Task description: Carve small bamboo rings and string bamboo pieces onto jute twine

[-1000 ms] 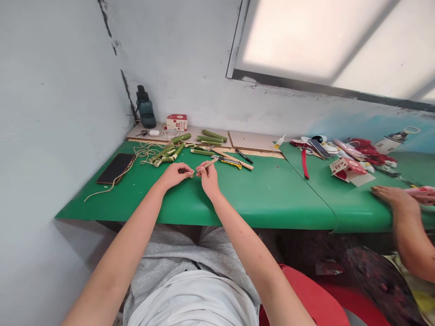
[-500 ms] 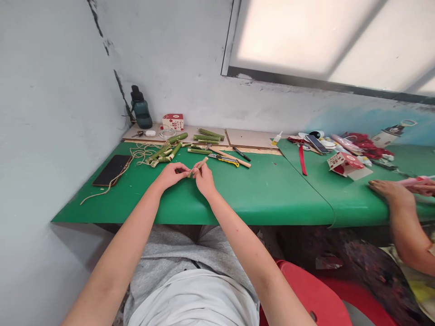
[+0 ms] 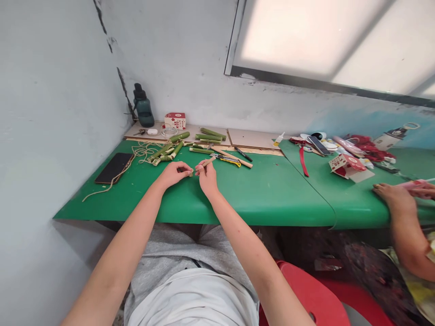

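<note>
My left hand (image 3: 174, 174) is closed, thumb and fingers pinching a small pale ring-like piece of bamboo (image 3: 191, 172). Beside it, my right hand (image 3: 207, 178) grips a short light wooden stick (image 3: 209, 160), which slants up to the right out of the fingers. A narrow gap separates the stick's lower end from the small piece. Just behind my hands lie a pile of cut green bamboo pieces (image 3: 166, 151) and a yellow utility knife (image 3: 231, 160).
On the left rest a dark phone (image 3: 113, 168) and tangled twine (image 3: 144, 151). Farther back stand a bottle (image 3: 144, 111), a patterned box (image 3: 175, 121) and a glue bottle (image 3: 279, 139). A wooden rod (image 3: 238, 158) lies by the knife. At right, another person's hand (image 3: 390, 194) rests near craft items.
My right hand has drawn slightly away from the left, and the stick now lies flatter. The whole view has shifted a little. The other person's hands stay at the right.
</note>
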A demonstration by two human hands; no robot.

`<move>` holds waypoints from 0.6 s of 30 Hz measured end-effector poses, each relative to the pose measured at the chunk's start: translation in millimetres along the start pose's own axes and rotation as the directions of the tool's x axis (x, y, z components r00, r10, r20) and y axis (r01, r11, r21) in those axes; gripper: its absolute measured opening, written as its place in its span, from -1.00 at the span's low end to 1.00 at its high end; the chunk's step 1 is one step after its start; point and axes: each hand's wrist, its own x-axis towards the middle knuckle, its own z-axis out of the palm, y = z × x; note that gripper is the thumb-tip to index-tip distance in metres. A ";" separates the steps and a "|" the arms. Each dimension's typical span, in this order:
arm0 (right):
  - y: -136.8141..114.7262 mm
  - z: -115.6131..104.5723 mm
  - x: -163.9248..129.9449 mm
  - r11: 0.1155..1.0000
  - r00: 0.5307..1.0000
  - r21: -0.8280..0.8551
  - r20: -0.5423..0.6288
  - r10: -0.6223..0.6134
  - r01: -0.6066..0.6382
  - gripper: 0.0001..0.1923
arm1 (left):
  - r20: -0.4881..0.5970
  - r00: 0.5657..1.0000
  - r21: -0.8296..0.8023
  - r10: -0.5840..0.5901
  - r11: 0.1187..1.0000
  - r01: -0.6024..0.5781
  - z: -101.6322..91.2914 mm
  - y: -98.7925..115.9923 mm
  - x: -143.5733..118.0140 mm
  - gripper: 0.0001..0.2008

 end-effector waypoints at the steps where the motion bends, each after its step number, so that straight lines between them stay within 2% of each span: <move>1: 0.1 -0.1 0.0 1.000 1.000 -0.002 -0.007 0.000 0.000 -0.87 | 0.001 1.000 -0.001 -0.001 1.000 0.001 0.0 0.2 -0.1 -0.71; 4: 0.6 0.0 -0.2 1.000 1.000 -0.024 -0.007 -0.011 0.011 -0.89 | 0.004 1.000 -0.002 0.000 1.000 0.000 -0.1 0.3 0.0 -0.70; 8: 0.7 0.7 -1.1 0.997 0.997 -0.066 0.067 -0.026 0.030 -0.95 | 0.009 1.000 -0.003 0.006 1.000 -0.006 -0.2 0.0 0.4 -0.70; 18: -1.6 0.3 -3.2 0.990 0.995 -0.118 0.071 -0.065 0.073 -0.94 | 0.007 1.000 -0.001 0.007 1.000 -0.007 -0.2 2.9 -0.4 -0.69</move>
